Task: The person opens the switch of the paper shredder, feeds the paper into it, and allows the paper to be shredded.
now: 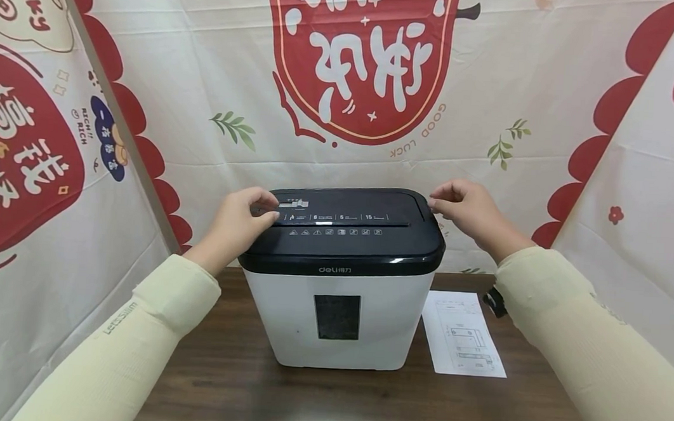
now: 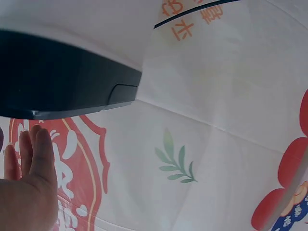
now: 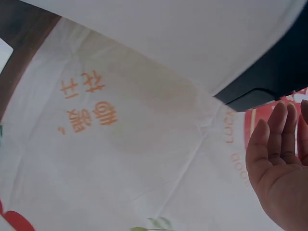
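A paper shredder with a white bin and a black top stands upright on the table, its dark window facing me. My left hand is over the left end of the top, with thumb and fingers apart and nothing between them. At the back right corner, my right hand has its fingers loosely bent and holds nothing. Whether either hand touches the top is hard to tell. In the left wrist view the left hand shows just beyond the black rim; the right wrist view shows the right hand likewise.
A printed sheet of paper lies on the brown wooden table, right of the shredder. Beyond the table hangs a white cloth with red patterns, and similar cloths stand at both sides. A small black object shows by the right sleeve.
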The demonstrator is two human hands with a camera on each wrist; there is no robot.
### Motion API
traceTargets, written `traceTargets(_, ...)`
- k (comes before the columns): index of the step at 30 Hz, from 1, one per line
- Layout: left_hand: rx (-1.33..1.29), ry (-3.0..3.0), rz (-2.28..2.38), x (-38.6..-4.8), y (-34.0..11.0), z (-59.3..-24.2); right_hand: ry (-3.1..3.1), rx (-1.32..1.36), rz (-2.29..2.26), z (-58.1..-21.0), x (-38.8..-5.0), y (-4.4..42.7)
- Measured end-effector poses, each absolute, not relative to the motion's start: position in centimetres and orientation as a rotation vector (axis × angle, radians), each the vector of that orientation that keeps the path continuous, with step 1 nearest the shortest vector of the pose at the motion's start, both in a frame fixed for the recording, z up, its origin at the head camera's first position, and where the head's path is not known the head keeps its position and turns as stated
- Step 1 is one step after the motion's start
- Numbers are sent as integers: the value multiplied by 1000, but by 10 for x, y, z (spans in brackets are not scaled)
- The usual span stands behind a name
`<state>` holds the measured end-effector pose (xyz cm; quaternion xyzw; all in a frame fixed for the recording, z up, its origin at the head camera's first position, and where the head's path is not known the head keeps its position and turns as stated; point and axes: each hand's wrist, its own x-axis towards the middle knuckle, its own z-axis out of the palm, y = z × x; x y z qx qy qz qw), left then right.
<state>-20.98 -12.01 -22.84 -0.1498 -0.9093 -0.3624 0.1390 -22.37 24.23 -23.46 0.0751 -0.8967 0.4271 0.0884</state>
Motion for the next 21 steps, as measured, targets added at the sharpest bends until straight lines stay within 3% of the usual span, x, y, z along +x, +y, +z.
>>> traceTargets(21,-426,-2470,-983,-184,-155,-260,-2696,-48,1348,-313,-221,299)
